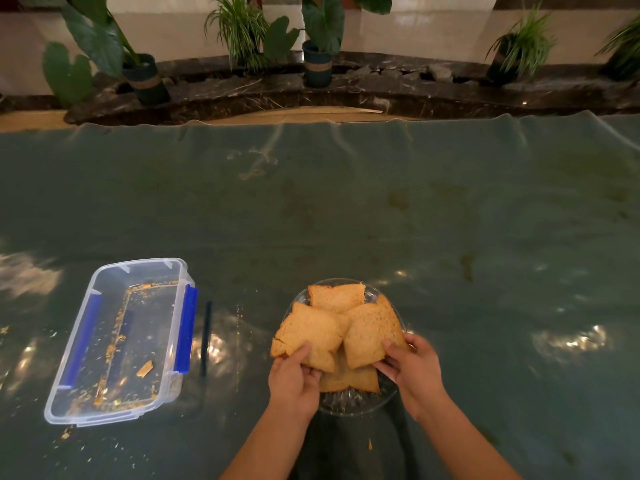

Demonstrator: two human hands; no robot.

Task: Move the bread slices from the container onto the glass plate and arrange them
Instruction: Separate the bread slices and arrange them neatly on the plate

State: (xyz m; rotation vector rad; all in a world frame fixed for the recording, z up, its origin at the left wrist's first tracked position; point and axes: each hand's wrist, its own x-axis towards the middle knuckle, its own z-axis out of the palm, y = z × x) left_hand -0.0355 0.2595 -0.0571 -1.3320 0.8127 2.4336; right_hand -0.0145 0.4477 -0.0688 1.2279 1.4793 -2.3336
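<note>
Several toasted bread slices lie overlapping on the glass plate (349, 403) near the table's front edge. My left hand (294, 379) pinches the near corner of the left slice (308, 336). My right hand (414, 367) grips the near edge of the right slice (372, 332). Another slice (337, 296) lies at the plate's far side, and one (349, 381) sits underneath between my hands. The clear plastic container (117, 341) with blue clips stands to the left, holding only crumbs and a small crust piece (144, 368).
A dark thin stick (206, 337) lies on the green tablecloth (346, 209) between container and plate. Crumbs are scattered around the container. Potted plants (317, 46) stand on a dark stone ledge beyond the table's far edge.
</note>
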